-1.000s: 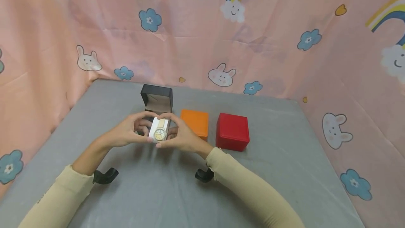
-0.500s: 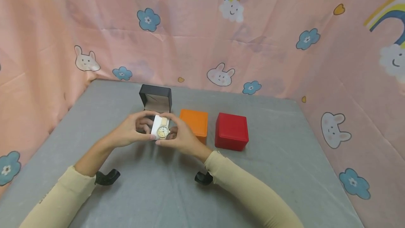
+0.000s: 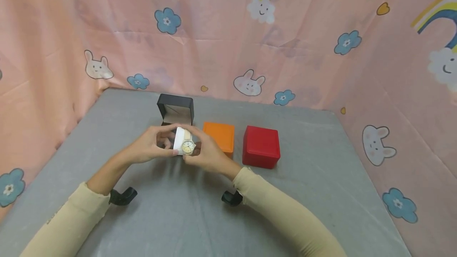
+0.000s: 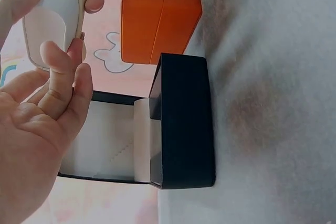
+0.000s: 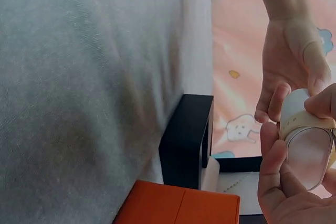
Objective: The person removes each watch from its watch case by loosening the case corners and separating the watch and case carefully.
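Observation:
A wristwatch (image 3: 188,146) with a pale face and cream strap is wrapped around a white watch cushion (image 3: 178,141). Both hands hold it above the table, in front of an open black box (image 3: 176,108). My left hand (image 3: 148,146) pinches the cushion's left side between thumb and fingers. From the right, my right hand (image 3: 210,156) grips the watch and strap near the crown. In the left wrist view the cushion's smooth end (image 4: 58,6) faces the camera. Beige lining shows inside the box lid, while the hands hide most of its lower part in the head view.
An orange box (image 3: 222,135) stands right of the black box, with a closed red box (image 3: 262,146) beyond it. Grey cloth (image 3: 200,217) covers the table. A pink patterned curtain (image 3: 200,50) hangs behind and at the sides.
The watch and cushion have turned in the hands and shifted slightly up and right. The watch face now sits farther right, with more of the cushion's white side showing. The boxes have stayed put.

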### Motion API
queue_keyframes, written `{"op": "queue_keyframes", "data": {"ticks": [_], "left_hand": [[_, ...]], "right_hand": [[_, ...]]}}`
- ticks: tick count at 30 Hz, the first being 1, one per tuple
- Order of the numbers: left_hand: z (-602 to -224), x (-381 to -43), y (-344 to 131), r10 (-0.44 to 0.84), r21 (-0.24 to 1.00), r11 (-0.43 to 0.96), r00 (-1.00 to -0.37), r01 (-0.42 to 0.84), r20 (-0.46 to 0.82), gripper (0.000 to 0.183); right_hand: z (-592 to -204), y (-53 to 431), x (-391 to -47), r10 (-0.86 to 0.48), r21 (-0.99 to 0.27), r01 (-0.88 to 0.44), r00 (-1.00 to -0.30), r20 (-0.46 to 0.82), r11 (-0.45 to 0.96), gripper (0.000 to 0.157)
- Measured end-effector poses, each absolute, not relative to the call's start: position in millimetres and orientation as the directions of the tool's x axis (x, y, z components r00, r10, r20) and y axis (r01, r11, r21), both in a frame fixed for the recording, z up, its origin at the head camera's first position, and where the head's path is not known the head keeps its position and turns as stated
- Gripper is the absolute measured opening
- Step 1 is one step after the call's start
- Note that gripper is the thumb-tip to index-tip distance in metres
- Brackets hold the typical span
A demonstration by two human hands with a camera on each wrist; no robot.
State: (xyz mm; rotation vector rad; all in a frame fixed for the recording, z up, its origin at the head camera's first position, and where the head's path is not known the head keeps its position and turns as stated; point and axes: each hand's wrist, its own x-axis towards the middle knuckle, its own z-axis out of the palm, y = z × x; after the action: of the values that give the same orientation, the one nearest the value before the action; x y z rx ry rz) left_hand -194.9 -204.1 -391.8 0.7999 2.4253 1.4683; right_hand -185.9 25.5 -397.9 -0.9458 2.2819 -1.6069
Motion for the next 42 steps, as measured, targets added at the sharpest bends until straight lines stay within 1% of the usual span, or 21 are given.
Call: {"op": "queue_keyframes", "data": {"ticks": [6, 10, 14, 17, 21, 29, 34, 37, 42], "left_hand": [[-388, -198, -204, 0.560, 0.875, 0.340, -0.822, 0.346, 0.107, 0.077], [-383, -198, -208, 0.599, 0.906, 0.268, -0.793, 0.328, 0.110, 0.074], [-377, -198, -209, 0.631, 0.928, 0.196, -0.766, 0.317, 0.128, 0.069], [-376, -199, -205, 0.653, 0.934, 0.159, -0.743, 0.321, 0.144, 0.066], [-377, -197, -200, 0.666, 0.939, 0.133, -0.730, 0.318, 0.152, 0.065], [-378, -196, -199, 0.645, 0.926, 0.139, -0.742, 0.351, 0.184, 0.066], [-377, -190, -199, 0.601, 0.919, 0.214, -0.786, 0.331, 0.143, 0.066], [-376, -187, -199, 0.579, 0.916, 0.248, -0.806, 0.315, 0.121, 0.068], [-373, -184, -201, 0.569, 0.902, 0.296, -0.817, 0.315, 0.099, 0.076]], "right_hand": [[-396, 30, -191, -0.622, -0.933, -0.321, -0.768, 0.153, 0.166, 0.080], [-393, 32, -193, -0.649, -0.956, -0.277, -0.746, 0.149, 0.098, 0.078], [-388, 33, -191, -0.661, -0.961, -0.270, -0.730, 0.171, 0.049, 0.079], [-385, 37, -188, -0.651, -0.959, -0.277, -0.738, 0.177, 0.053, 0.079], [-384, 42, -182, -0.636, -0.956, -0.281, -0.753, 0.167, 0.082, 0.080], [-381, 42, -180, -0.593, -0.957, -0.270, -0.790, 0.157, 0.107, 0.081], [-383, 38, -177, -0.571, -0.945, -0.294, -0.804, 0.163, 0.143, 0.080], [-383, 34, -176, -0.557, -0.934, -0.312, -0.813, 0.168, 0.173, 0.077], [-381, 30, -176, -0.581, -0.915, -0.355, -0.793, 0.184, 0.194, 0.074]]}}
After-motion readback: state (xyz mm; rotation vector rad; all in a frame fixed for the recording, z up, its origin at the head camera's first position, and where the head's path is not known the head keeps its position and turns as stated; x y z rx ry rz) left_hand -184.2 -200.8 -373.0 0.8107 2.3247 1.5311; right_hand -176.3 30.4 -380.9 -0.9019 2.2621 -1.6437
